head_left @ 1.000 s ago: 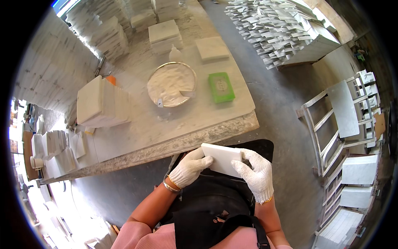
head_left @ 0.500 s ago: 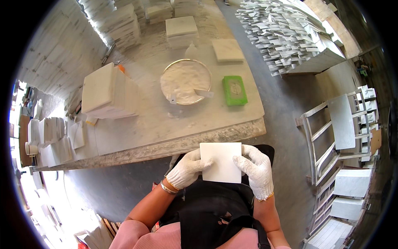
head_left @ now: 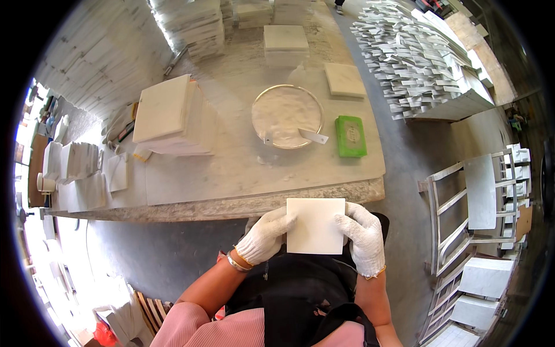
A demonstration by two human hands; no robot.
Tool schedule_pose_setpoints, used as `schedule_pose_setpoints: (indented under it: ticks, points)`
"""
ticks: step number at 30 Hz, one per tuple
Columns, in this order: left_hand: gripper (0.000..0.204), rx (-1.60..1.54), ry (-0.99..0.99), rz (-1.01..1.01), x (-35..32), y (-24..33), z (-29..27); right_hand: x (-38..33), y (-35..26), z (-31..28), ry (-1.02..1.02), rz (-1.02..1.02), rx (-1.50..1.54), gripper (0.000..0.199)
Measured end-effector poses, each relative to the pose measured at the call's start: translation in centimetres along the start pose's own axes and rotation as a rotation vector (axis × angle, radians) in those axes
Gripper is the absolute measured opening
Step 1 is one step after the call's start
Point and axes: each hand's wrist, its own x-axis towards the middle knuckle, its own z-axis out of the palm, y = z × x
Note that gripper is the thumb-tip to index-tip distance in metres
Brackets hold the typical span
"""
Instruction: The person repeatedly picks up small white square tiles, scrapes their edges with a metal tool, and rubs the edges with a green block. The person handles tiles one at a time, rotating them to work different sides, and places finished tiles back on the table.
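Observation:
A square white stone tile (head_left: 315,226) is held flat in front of my body, just off the table's near edge. My gloved left hand (head_left: 263,236) grips its left edge with the thumb on top. On the opposite edge my gloved right hand (head_left: 363,236) holds it the same way; the fingers under the tile are hidden. Beyond it on the table stands a round pan (head_left: 287,113) of white paste, with a scraper (head_left: 313,136) resting across its rim. Right of the pan lies a green box (head_left: 351,136).
A tall stack of tiles (head_left: 165,113) stands left on the stone-topped table (head_left: 243,179). Another stack (head_left: 286,41) and a single flat tile (head_left: 345,80) lie farther back. To the right are a metal rack (head_left: 445,208) with slabs and a pile of thin stone strips (head_left: 404,63).
The view has swung left, so the table and its things appear farther right. Both hands keep hold of the tile, which stays in front of me.

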Motion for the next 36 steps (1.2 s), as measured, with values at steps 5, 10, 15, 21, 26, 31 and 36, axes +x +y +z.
schedule_pose_setpoints:
  ticks: [5,10,15,21,26,31,36]
  points:
    - [0.079,-0.067,0.041,-0.021,0.3,-0.3,0.2,0.5,0.8,-0.5,0.003,0.028,0.045,0.03]
    - [0.093,-0.122,-0.095,-0.042,0.9,-0.7,-0.6,0.8,1.6,-0.8,0.019,0.011,0.19,0.036]
    - [0.097,-0.186,-0.039,-0.043,0.8,-0.7,-0.1,1.0,2.0,-0.9,-0.008,-0.001,0.278,0.039]
    - [0.092,-0.255,0.001,-0.034,1.1,-1.2,-0.2,1.3,2.7,-1.2,-0.002,0.0,0.332,0.039]
    - [0.072,-0.153,0.088,0.002,1.3,-1.6,0.2,1.0,3.0,-1.9,-0.003,0.027,0.281,0.039]
    - [0.067,0.003,-0.011,-0.06,1.0,-1.6,0.1,0.9,3.2,-2.3,0.045,-0.003,0.363,0.038]
    - [0.068,0.344,-0.142,-0.174,-0.4,-0.3,1.6,0.8,3.0,-3.9,0.069,-0.043,0.415,0.038]
